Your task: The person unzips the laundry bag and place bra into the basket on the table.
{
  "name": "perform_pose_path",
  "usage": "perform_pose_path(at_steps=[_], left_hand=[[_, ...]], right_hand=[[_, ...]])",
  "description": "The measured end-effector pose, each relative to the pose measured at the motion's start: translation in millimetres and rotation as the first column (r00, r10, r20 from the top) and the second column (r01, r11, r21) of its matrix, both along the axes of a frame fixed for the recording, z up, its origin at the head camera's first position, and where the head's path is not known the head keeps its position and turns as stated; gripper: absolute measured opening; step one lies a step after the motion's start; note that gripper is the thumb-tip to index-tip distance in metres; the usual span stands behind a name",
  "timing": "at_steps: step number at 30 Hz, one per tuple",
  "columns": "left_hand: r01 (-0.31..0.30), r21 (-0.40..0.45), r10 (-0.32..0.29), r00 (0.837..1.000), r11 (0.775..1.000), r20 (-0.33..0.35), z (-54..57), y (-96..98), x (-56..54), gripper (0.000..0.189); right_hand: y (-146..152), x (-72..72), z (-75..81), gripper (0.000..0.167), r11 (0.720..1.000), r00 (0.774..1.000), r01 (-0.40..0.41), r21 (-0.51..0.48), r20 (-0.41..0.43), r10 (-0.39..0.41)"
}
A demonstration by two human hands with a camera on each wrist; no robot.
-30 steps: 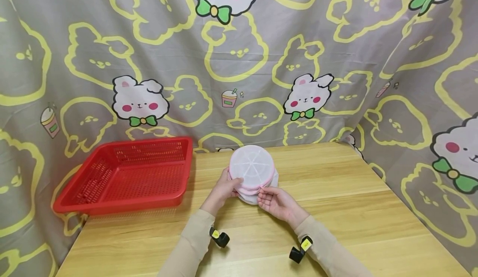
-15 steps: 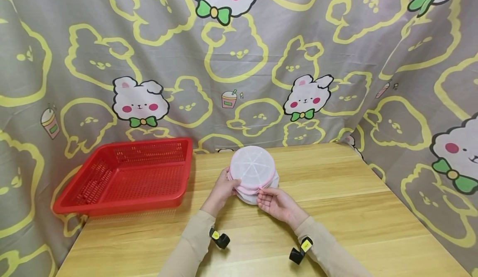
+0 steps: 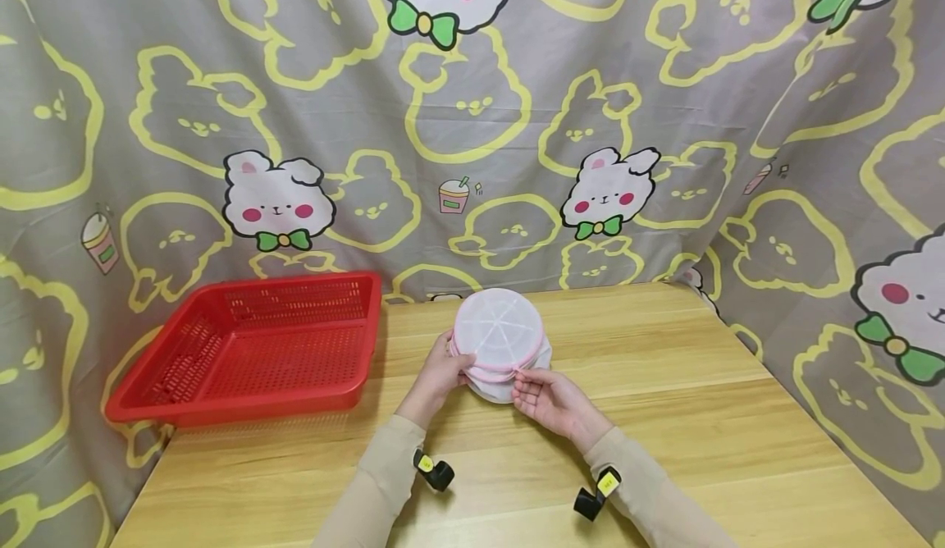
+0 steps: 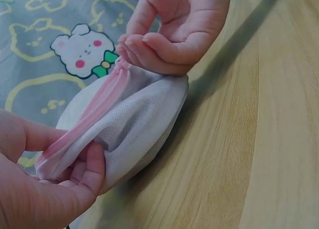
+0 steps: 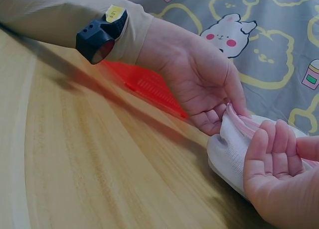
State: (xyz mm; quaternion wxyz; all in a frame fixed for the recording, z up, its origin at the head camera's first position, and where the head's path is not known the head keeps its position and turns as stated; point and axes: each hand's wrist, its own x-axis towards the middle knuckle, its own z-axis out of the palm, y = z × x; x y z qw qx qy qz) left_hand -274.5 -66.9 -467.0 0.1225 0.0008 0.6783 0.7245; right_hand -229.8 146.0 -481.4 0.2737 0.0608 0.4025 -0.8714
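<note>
A round white mesh laundry bag (image 3: 498, 328) with pink zip trim (image 4: 99, 100) stands near the back middle of the table. On its left side, my left hand (image 3: 440, 372) pinches the trimmed edge between thumb and fingers. In the left wrist view, those fingers are curled into the mesh under the trim. My right hand (image 3: 550, 400), palm turned up, pinches the trim's end at the bag's front right. Whether a zip pull lies between those fingertips is hidden. From the right wrist view, the soft mesh side (image 5: 232, 149) bulges below the trim.
A red perforated plastic basket (image 3: 251, 410) sits on the left of the wooden table (image 3: 687, 425), its near left corner reaching past the edge. Behind and beside the table hangs a grey curtain (image 3: 509, 134) with cartoon prints. Each sleeved wrist wears a black camera.
My right hand has shifted very slightly to the right along with the pinched trim, and the bag's top has moved a trifle. My left hand keeps its hold.
</note>
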Motion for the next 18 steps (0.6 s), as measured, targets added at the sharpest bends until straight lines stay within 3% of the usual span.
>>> perform_pose_path(at_steps=[8,15,18], left_hand=[[0.003,0.015,-0.003,1.000,1.000,0.006,-1.9,-0.6,-1.5,0.071],[0.003,0.018,-0.003,1.000,1.000,0.003,-1.9,-0.8,-2.5,0.071],[-0.001,0.018,0.001,1.000,1.000,0.007,-1.3,-0.2,-2.2,0.071]], right_hand=[[1.7,-0.3,0.6,0.033,1.000,1.000,0.004,-0.002,-0.001,-0.004],[4.1,-0.1,-5.0,0.011,0.999,0.996,-0.014,-0.049,-0.091,0.010],[4.4,0.0,-4.6,0.009,0.999,0.995,-0.019,-0.046,-0.098,0.015]])
